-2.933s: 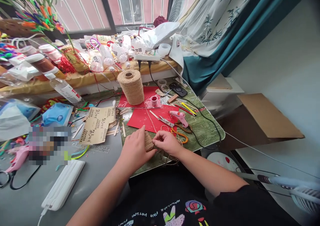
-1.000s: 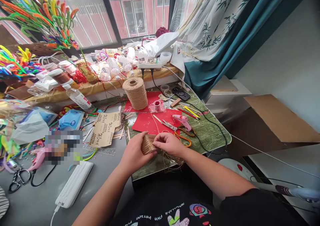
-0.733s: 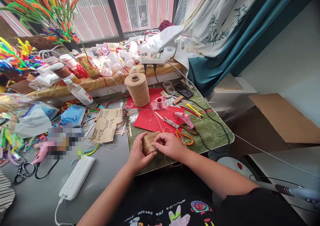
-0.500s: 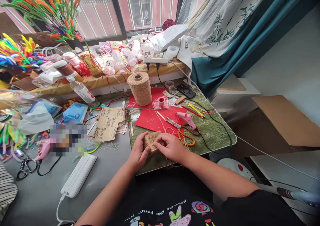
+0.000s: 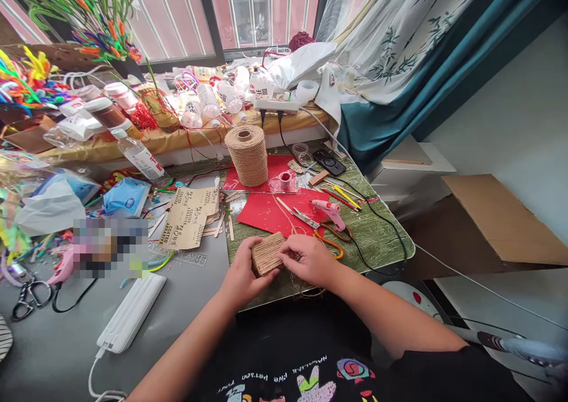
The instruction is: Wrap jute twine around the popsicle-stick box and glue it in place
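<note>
A small block wrapped in twine (image 5: 267, 255) is gripped by my left hand (image 5: 243, 275), thumb along its near edge and fingers behind. My right hand (image 5: 306, 261) is closed in a pinch at the block's right end, where twine strands run; the exact strand between the fingertips is too small to make out. Loose twine (image 5: 306, 290) hangs below my right hand. Beyond the block stands a large spool of twine (image 5: 247, 156). Just past my right hand lie scissors with orange handles (image 5: 331, 242) and a pink glue gun (image 5: 329, 211).
Red sheets (image 5: 261, 212) lie on the green wood-patterned mat. Sandpaper sheets (image 5: 189, 215), a white power bank (image 5: 132, 313) and black scissors (image 5: 31, 298) are at left. A black cord (image 5: 381, 215) crosses the right side. Bottles (image 5: 208, 101) crowd the sill beside a power strip (image 5: 276, 106).
The wrapped block has tilted, showing more of its top face. My right hand has shifted slightly right to the block's end, its fingers drawn together. The camera view has turned a little.
</note>
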A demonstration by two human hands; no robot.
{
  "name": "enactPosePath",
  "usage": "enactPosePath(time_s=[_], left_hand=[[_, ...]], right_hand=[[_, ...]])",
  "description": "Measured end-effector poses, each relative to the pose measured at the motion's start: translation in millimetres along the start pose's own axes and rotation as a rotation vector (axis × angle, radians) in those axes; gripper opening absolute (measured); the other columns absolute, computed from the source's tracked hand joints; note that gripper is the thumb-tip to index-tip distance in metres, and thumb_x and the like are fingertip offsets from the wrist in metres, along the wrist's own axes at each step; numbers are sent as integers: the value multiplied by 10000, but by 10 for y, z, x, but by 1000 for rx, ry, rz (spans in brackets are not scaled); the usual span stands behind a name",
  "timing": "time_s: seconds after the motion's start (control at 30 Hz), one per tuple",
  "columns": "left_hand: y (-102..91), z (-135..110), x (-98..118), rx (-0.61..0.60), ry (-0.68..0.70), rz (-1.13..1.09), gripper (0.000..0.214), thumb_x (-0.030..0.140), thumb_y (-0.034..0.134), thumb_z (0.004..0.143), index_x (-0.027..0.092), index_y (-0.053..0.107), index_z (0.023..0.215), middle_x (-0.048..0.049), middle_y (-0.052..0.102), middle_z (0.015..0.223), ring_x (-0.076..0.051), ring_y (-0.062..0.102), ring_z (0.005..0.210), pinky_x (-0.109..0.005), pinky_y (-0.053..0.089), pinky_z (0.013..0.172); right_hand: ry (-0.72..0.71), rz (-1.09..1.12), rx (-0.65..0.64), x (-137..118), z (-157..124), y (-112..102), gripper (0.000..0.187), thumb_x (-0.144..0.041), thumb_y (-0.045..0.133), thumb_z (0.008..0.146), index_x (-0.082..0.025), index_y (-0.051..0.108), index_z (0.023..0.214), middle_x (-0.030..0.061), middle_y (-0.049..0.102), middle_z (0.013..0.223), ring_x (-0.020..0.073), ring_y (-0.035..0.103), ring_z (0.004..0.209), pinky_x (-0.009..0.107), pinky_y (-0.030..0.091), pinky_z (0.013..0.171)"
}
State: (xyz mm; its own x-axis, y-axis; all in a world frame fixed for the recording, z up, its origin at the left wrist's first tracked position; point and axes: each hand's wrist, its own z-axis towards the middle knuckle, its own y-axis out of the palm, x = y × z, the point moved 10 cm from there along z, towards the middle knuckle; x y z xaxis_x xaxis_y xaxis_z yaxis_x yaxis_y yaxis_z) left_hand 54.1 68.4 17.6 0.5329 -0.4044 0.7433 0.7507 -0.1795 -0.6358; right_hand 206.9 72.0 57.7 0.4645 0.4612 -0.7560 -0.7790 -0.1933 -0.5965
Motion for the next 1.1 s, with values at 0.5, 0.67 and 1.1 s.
enactPosePath(time_s=[0.5, 0.67, 1.1], left_hand=[[-201, -52, 96, 33, 7, 136, 622, 346, 760, 830, 238, 444, 1355, -156, 529, 1439, -339, 521, 1378, -530, 455, 1136], [-67, 240, 410, -65, 60, 342, 793, 485, 813, 780, 239, 455, 1444, -168, 588, 1442, -403, 555, 1339, -590, 432, 1109], [-14, 282, 119, 40, 30, 110, 792, 526, 753, 860, 248, 369, 1494, -157, 550, 1450, -347, 565, 1332, -535, 463, 1118]], right_hand=[[339, 290, -9, 646, -108, 111, 91, -272, 699, 892, -193, 728, 859, 14, 678, 754, 146, 576, 662, 262, 451, 630], [371, 397, 0, 683, -145, 209, 118, -299, 707, 885, -183, 709, 865, -14, 625, 716, 125, 529, 631, 246, 417, 600], [311, 545, 89, 514, -67, 44, 215, -382, 716, 909, -175, 695, 857, 8, 671, 742, 142, 595, 643, 266, 473, 625]])
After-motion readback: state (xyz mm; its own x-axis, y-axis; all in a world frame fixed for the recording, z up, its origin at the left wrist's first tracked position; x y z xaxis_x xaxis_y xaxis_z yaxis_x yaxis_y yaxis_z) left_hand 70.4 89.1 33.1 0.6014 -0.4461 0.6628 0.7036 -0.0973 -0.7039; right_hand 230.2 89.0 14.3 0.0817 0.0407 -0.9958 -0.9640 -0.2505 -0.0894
